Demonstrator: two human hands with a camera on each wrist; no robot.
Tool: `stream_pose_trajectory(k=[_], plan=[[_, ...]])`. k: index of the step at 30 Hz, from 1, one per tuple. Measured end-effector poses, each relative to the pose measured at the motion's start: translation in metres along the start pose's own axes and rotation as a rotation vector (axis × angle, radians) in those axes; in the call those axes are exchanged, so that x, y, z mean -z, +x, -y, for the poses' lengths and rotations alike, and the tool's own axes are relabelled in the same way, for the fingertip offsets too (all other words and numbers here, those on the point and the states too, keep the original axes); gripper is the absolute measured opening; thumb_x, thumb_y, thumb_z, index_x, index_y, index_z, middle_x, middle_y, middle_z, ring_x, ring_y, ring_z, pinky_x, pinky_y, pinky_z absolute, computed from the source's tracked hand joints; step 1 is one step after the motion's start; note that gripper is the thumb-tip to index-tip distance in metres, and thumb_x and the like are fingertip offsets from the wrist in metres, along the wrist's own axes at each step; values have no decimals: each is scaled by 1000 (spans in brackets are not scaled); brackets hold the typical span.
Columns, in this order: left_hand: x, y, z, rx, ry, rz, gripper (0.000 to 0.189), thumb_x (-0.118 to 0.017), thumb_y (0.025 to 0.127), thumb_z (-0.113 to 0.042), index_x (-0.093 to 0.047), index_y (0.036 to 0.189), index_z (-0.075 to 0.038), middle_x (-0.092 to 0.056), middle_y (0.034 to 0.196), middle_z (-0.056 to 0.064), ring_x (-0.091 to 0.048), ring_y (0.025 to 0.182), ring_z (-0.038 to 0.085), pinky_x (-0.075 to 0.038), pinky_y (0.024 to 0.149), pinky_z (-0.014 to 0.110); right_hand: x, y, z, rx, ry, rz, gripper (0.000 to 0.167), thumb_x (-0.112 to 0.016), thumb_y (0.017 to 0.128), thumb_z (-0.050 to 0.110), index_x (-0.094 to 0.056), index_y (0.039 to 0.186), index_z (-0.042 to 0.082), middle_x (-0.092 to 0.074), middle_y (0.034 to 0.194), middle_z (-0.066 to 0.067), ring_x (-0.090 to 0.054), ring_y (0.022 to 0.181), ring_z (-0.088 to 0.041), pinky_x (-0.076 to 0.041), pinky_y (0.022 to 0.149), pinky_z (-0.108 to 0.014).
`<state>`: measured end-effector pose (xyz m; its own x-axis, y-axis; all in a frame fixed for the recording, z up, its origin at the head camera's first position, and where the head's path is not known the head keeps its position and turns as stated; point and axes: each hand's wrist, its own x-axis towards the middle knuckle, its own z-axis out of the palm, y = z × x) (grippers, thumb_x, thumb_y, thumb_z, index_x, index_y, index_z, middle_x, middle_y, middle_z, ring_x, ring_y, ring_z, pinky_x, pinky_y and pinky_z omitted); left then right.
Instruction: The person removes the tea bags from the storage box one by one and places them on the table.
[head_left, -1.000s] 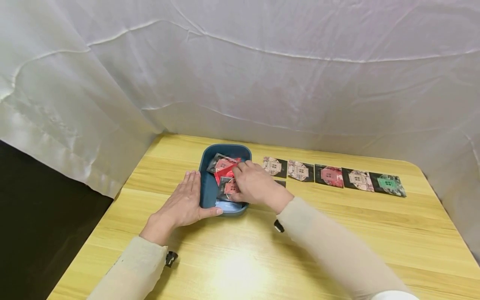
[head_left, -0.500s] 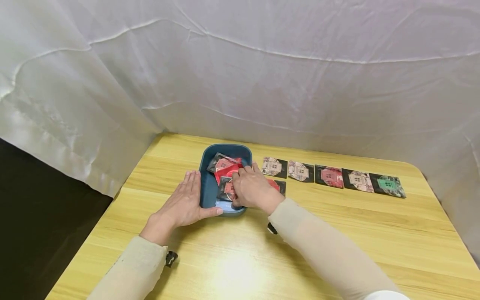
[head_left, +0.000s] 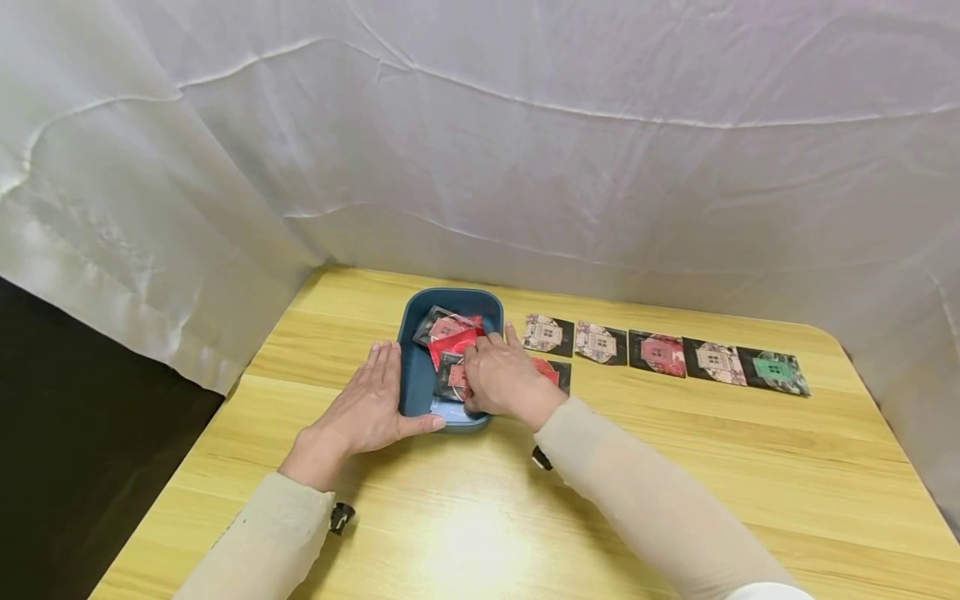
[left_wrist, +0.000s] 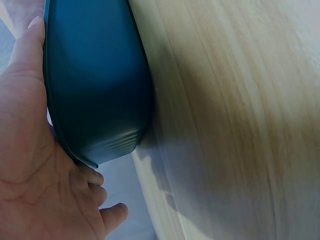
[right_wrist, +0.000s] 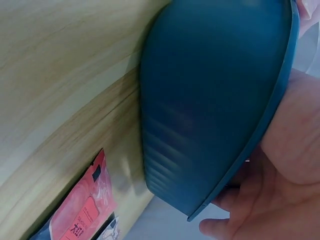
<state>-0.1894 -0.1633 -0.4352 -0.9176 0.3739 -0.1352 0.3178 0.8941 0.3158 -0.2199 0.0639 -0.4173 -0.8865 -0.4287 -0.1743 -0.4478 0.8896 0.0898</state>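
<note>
A dark blue plastic bin (head_left: 453, 297) stands on the table with several tea sachets inside. My left hand (head_left: 358, 412) lies along its left side, fingers straight, thumb across the front rim. My right hand (head_left: 504, 377) reaches over the right rim, fingers bent down into the bin. Its fingers and thumb are at the right edge of a black sachet with a red label (head_left: 452, 377); the fingertips are hidden, so I cannot tell whether they pinch it. Behind it lie a bright red sachet (head_left: 448, 343) and another dark one (head_left: 437, 325); a pale blue packet (head_left: 448, 410) lies in front.
To the right of the bin, several flat tea sachets form a row, from a beige-labelled one (head_left: 549, 335) to a green-labelled one (head_left: 776, 370). A red and black sachet (head_left: 557, 373) lies below the row's left end, partly behind my right hand. A pale curtain (head_left: 570, 183) hangs behind the table.
My right hand has shifted slightly left and toward me within the bin, showing more of the red and black sachet beside it. The left hand and bin have stayed put.
</note>
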Motion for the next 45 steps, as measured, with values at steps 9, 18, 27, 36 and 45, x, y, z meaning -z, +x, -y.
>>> stream_pose_trajectory(k=[9,18,27,36,45], plan=[[0,0,0,2,-8,5,138,-64,84,-85,-3,165,9,-4,175,28,-2,164,42,-14,132,58,-1,2,1,-27,31,8,83,-82,85,61,-59,144,6,-60,143,-11,-49,140,-32,-16,129,-67],[0,0,0,5,-17,8,138,-64,84,-84,-3,165,9,-4,175,27,-2,164,42,-14,132,57,-2,6,2,-42,66,37,87,-82,85,60,-56,150,8,-55,150,-13,-45,144,-34,-13,128,-70],[0,0,0,3,-18,2,135,-67,86,-79,-2,165,9,-3,175,28,-1,164,42,-13,132,57,-2,7,1,-31,86,17,85,-86,83,56,-56,147,10,-55,141,-12,-45,138,-34,-18,129,-66],[0,0,2,-9,-6,3,136,-64,85,-83,-2,165,10,-3,175,28,-2,164,43,-14,132,57,0,9,2,-20,82,11,86,-86,83,54,-52,148,10,-56,148,-11,-46,141,-35,-19,129,-65],[0,1,1,-9,-9,4,138,-62,84,-86,-3,165,9,-5,175,28,-2,164,42,-13,132,56,-3,9,4,-42,83,19,82,-85,82,62,-61,141,11,-60,138,-9,-49,137,-34,-19,126,-72]])
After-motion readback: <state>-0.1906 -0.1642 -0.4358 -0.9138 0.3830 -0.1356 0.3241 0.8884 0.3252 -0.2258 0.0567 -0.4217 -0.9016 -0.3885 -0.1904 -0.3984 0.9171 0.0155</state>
